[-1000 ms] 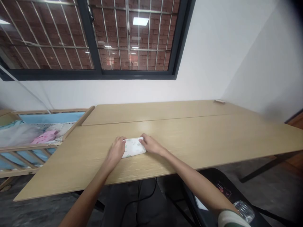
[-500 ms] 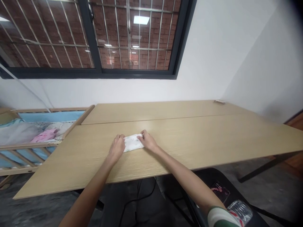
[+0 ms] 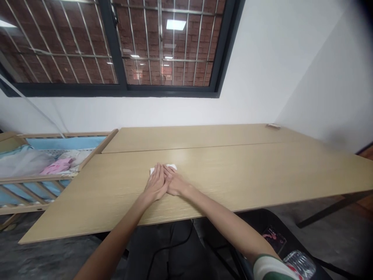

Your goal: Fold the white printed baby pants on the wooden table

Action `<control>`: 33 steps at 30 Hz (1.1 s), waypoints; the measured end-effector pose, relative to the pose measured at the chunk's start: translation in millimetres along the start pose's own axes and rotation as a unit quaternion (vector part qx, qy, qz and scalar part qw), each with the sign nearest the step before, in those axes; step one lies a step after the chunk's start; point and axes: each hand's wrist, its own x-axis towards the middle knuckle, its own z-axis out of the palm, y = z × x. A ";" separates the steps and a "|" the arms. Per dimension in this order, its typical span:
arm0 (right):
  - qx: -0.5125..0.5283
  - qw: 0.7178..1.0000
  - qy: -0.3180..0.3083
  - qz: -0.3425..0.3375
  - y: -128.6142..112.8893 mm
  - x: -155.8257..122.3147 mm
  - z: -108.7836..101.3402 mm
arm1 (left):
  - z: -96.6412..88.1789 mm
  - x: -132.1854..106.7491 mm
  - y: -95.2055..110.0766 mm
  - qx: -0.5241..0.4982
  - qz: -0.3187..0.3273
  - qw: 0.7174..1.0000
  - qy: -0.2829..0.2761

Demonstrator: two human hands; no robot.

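Observation:
A small folded white cloth (image 3: 171,166) lies on the wooden table (image 3: 233,167), mostly hidden under my hands. Only its far edge and left corner show. My left hand (image 3: 156,181) lies flat on it, fingers stretched out and pointing away from me. Against it, my right hand (image 3: 174,182) also presses down flat, its fingers extended and angled to the left. The two hands touch each other over the middle of the cloth.
A wooden crib (image 3: 37,179) with blue lining and a pink cloth (image 3: 58,166) stands left of the table. At lower right, a black chair (image 3: 256,217) holds a phone-like dark item (image 3: 274,238) and a clear plastic package (image 3: 300,262). A small object (image 3: 273,125) lies at the table's far edge.
Both hands have let go of the cloth's two ends and come together on top of it. Their fingers went from gripping to lying flat, covering most of the cloth.

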 end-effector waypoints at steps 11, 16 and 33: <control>0.053 0.995 -0.001 0.088 20.9 -14.7 -8.4 | 0.5 -13.1 -29.4 0.054 0.005 0.999 0.006; 0.053 0.994 0.038 0.084 24.2 -20.7 -13.4 | -7.3 -11.1 -28.6 0.072 0.031 0.997 0.020; 0.165 0.979 0.099 0.066 35.2 -10.3 -17.5 | -43.7 6.9 -21.3 0.011 0.043 0.999 -0.003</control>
